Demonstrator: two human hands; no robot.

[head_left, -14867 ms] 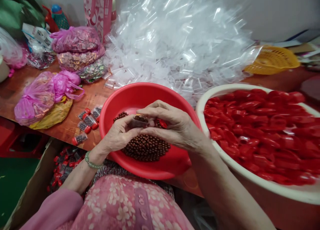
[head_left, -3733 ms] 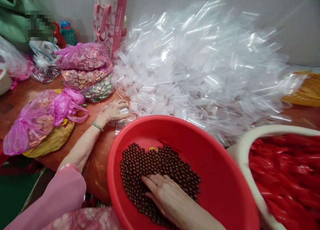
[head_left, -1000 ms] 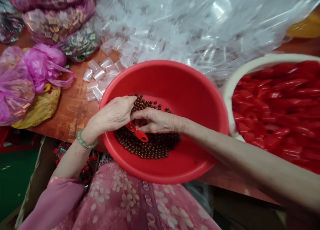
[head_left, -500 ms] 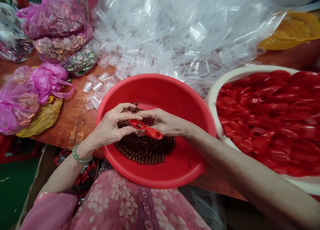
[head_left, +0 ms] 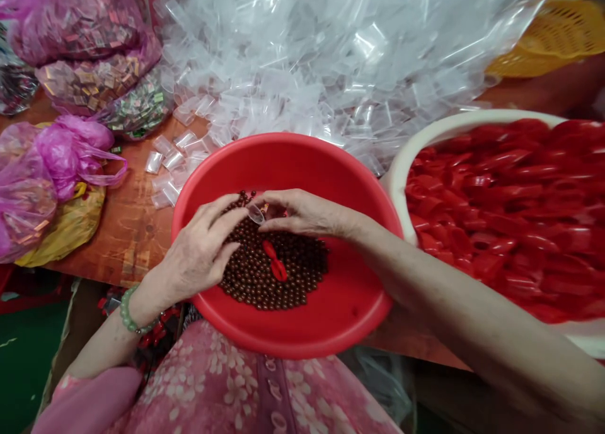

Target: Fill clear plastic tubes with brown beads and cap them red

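Right hand [head_left: 302, 213] pinches a small clear container [head_left: 256, 214] between thumb and fingers, above brown beads [head_left: 269, 292] in the red basin [head_left: 302, 347]. Left hand [head_left: 196, 248] has thumb and fingers spread, nothing visibly gripped; whether its index fingertip touches the container's rim cannot be told. Container probably light, thin-walled, slick yet fairly stiff; best held by its sides, mouth left free. Red plastic piece [head_left: 278, 269] lies over the beads, likely light and rigid; edges suit a pinch.
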